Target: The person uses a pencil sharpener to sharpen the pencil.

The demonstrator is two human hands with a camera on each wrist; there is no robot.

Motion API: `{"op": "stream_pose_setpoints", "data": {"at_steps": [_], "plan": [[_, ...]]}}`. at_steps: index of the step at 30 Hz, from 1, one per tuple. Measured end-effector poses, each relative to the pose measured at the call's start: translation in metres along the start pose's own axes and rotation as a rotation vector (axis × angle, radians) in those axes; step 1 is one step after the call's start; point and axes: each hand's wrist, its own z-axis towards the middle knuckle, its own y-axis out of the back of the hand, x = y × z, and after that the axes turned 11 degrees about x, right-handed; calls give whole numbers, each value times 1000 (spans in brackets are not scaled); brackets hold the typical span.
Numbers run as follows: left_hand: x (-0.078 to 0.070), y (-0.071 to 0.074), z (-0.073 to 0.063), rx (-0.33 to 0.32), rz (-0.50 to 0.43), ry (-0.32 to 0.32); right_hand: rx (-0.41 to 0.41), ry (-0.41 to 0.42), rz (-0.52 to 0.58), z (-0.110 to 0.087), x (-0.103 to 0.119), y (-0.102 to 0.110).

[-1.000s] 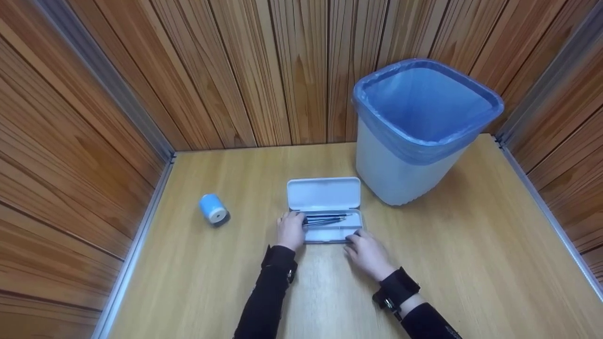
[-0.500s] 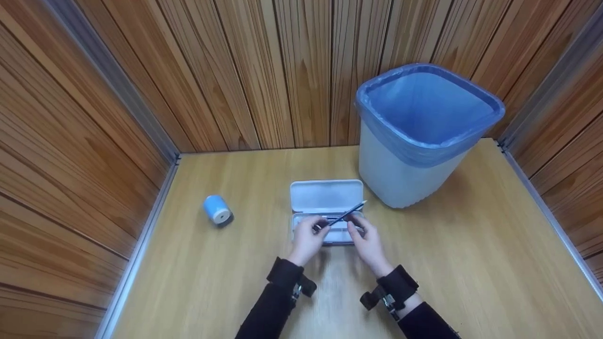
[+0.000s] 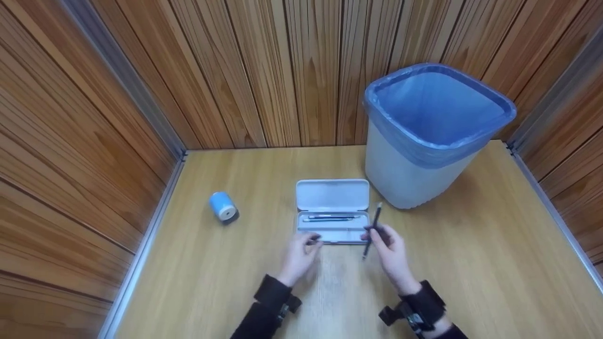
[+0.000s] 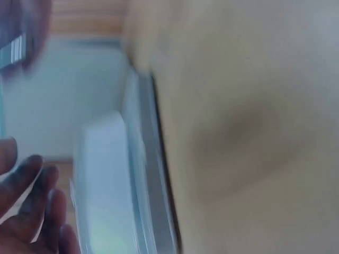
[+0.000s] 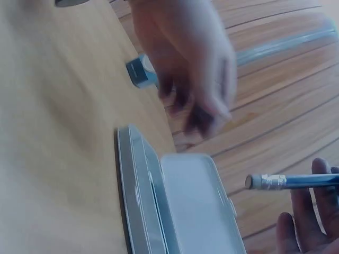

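Observation:
My right hand (image 3: 392, 252) holds a dark pencil (image 3: 377, 216) between thumb and fingers, just off the right end of an open pencil case (image 3: 332, 195). A grey eraser (image 5: 256, 182) in a metal band caps the pencil in the right wrist view. My left hand (image 3: 297, 256) is by the case's front left corner, fingers loosely bent, with nothing seen in them. The light-coloured case has its lid up, and several pencils (image 3: 330, 218) lie in its rear compartment. To the left lies a blue cylinder (image 3: 220, 203) with a small hole in its white end, seemingly a pencil sharpener.
Behind the case on the right stands a tall white bin (image 3: 400, 174) lined with a blue bag (image 3: 438, 153). Wood-plank walls (image 3: 311, 70) enclose the back and both sides of the wooden table (image 3: 264, 179).
Both hands first touched the case; then they met over it with a pencil. Now the pencil is in the right hand, moved right and turned more upright, while the left hand has drawn back leftward.

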Motion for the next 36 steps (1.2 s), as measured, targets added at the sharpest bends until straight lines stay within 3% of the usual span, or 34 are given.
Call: {"op": "stream_pose_setpoints", "data": {"at_steps": [3,6,8,11,15,20,26,32,36], "plan": [[28,29,-1,-114,180,33,-56,-24,-20,-15,2,18],[56,68,3,-239,393,50,-103,-70,-16,-28,1,34],[71,94,7,-274,506,101,-122,-89,-12,-36,-3,44],[88,129,13,-238,620,211,-134,-101,-9,-42,-11,54],[103,160,18,-78,673,357,-128,-123,-67,-44,-20,60],[115,174,21,55,718,404,-126,-171,-150,-41,-26,59],[121,183,28,100,790,355,-139,-190,-247,-39,-29,57],[120,189,33,147,859,330,-144,-200,-261,-40,-29,55],[127,187,34,134,883,279,-146,-183,-274,-41,-29,55]]}}
